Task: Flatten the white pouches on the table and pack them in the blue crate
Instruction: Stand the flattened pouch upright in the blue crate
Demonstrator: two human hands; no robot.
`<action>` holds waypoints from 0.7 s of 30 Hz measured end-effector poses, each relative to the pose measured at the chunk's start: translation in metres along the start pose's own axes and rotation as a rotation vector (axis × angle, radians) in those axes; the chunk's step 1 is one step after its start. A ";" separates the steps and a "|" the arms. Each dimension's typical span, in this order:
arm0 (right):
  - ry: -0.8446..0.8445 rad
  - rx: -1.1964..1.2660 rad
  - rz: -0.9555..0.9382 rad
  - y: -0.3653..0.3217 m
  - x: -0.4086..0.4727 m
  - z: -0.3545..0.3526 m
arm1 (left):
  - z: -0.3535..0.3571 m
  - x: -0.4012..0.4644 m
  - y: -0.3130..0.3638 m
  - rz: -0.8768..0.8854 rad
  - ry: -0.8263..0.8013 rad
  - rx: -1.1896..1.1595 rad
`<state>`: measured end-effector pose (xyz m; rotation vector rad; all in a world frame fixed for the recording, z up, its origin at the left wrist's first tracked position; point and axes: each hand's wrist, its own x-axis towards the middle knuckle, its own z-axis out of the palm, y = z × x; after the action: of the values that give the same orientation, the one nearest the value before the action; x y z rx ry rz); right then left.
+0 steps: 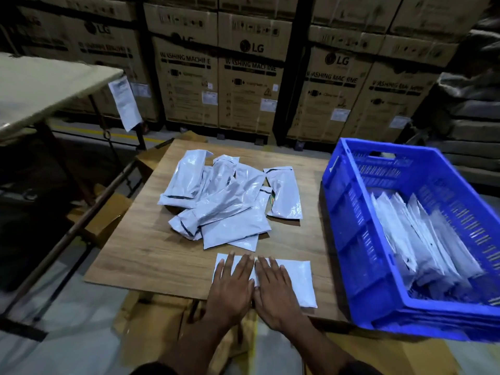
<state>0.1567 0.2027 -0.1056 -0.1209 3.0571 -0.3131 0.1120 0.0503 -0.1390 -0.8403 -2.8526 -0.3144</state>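
Wooden table point(140, 255) bears one white pouch point(300, 280) under both flat hands.

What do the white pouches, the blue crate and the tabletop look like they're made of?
White pouches: thin glossy plastic film, judging by their creases and glints. Blue crate: rigid moulded plastic with slotted walls. Tabletop: matte wood-grain board, possibly laminate.
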 end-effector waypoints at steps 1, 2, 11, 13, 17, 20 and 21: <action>-0.001 -0.018 0.013 0.002 -0.001 0.000 | 0.000 -0.001 0.000 -0.006 0.015 -0.015; 0.008 -0.043 0.017 0.005 -0.001 0.001 | 0.001 -0.001 0.000 -0.003 0.041 -0.026; -0.020 -0.096 0.059 0.031 -0.014 0.004 | -0.002 -0.005 -0.008 -0.027 0.061 -0.093; -0.027 -0.105 0.094 0.036 -0.016 0.003 | -0.002 -0.006 -0.008 -0.020 0.059 -0.092; -0.039 -0.117 0.124 0.046 -0.018 0.002 | -0.004 -0.005 -0.007 -0.055 0.024 -0.082; -0.028 -0.118 0.124 0.056 -0.022 -0.002 | -0.006 -0.004 -0.005 -0.088 -0.022 -0.070; -0.037 -0.115 0.127 0.058 -0.023 -0.004 | -0.007 -0.003 -0.004 -0.100 -0.034 -0.065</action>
<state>0.1748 0.2620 -0.1118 0.0606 3.0271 -0.1252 0.1129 0.0433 -0.1339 -0.7219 -2.9367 -0.4103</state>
